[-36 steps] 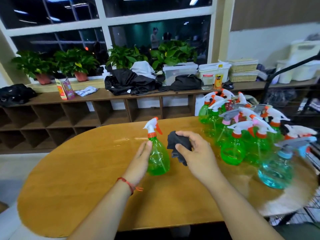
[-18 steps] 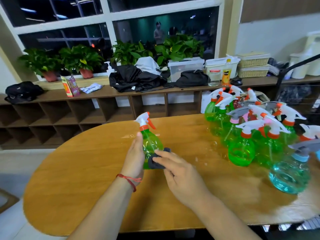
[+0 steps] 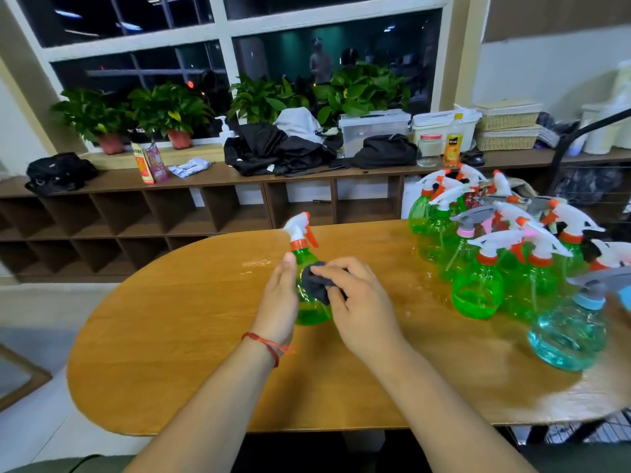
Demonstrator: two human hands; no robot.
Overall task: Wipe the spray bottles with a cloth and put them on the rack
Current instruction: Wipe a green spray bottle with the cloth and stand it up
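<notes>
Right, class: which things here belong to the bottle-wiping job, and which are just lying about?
Job: held bottle, cloth, left hand, right hand, waiting bottles, table.
Lying about: plants, black clothes, jar, baskets, black bag.

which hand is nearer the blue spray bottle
Right. The right hand, gripping the cloth, is left of the blue spray bottle; the left hand is farther left, holding the green bottle.

Upright green spray bottle (image 3: 309,288), dark cloth (image 3: 316,283) against it
</notes>
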